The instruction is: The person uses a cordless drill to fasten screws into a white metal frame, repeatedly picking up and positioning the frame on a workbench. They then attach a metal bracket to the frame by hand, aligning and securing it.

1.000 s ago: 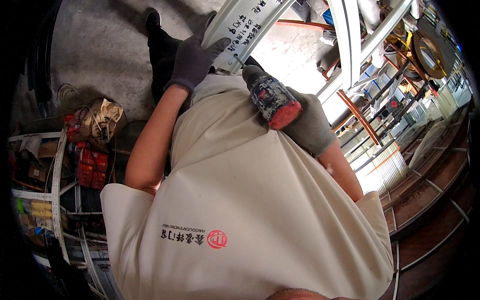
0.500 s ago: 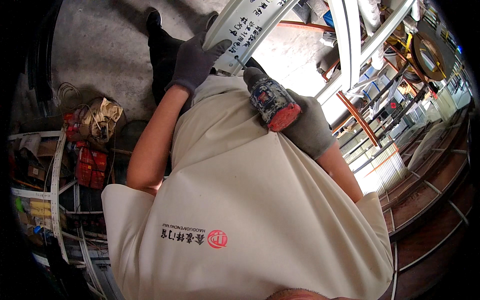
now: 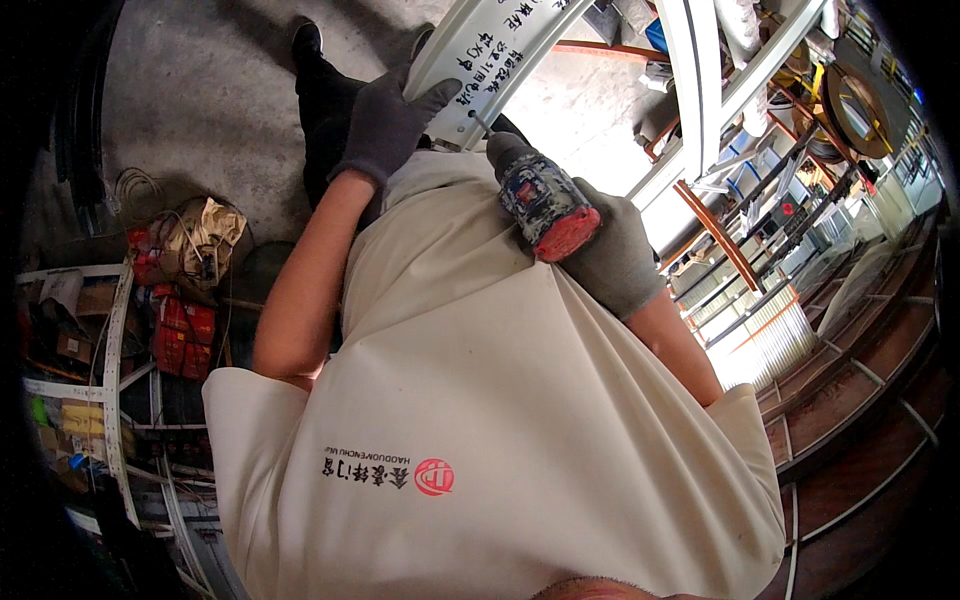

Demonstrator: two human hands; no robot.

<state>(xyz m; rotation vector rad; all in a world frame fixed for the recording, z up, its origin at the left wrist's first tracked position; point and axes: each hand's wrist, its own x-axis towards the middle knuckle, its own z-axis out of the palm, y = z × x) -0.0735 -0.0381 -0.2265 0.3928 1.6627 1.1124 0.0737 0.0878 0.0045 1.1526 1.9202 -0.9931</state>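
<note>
A pale metal profile (image 3: pixel 490 65) with black handwriting slants in from the top middle, its near end just in front of my body. In a dark grey glove, my left hand (image 3: pixel 395 115) grips the profile's left edge, thumb lying across its face. A worn power drill (image 3: pixel 545 205) with a red rear end is in my gloved right hand (image 3: pixel 612 250); its handle and my fingers are mostly hidden behind its body. The drill's thin bit (image 3: pixel 480 123) reaches the profile's face near the end. Whether the tip has entered the metal, I cannot tell.
Long white frame pieces (image 3: pixel 690 90) rise at the upper right, beside an orange-brown bar (image 3: pixel 718 235). A round reel (image 3: pixel 855 112) stands farther right. At left are a white-framed shelf (image 3: pixel 112 350), red packages (image 3: pixel 183 330) and a tan bag (image 3: pixel 207 240) on the concrete floor (image 3: pixel 190 90).
The drill and my right hand have shifted very slightly. My left hand keeps its hold on the profile.
</note>
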